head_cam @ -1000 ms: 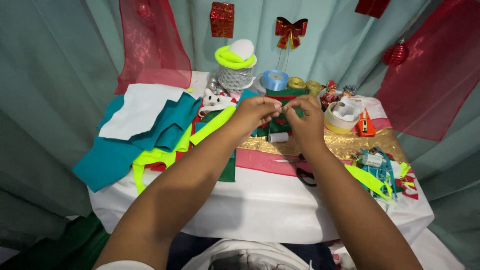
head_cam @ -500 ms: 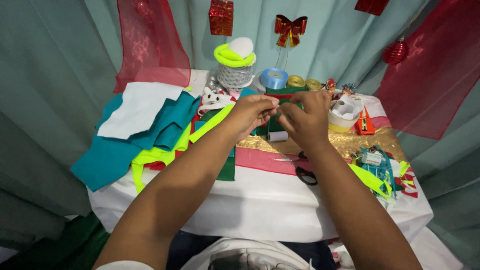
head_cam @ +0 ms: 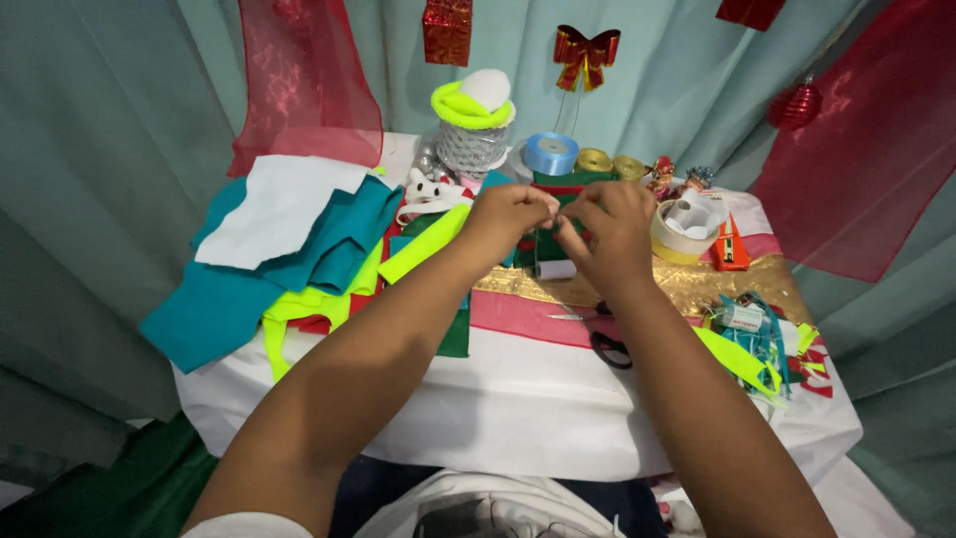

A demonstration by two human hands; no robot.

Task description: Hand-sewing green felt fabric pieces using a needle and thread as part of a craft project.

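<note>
A: Left hand and right hand fingertips pinched tight together, held up over the white cloth-covered table.

B: Pinching what?

A: Too tiny to tell. Just below, red and green felt piece; black-handled scissors nearer.

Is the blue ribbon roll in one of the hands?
No, the blue ribbon roll sits on the table behind both hands, left hand and right hand, untouched.

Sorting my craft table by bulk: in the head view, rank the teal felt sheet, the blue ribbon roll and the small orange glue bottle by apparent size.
1. Teal felt sheet, clearly largest.
2. Blue ribbon roll.
3. Small orange glue bottle; close to the roll and nearer the camera, so that order is unsure.
</note>
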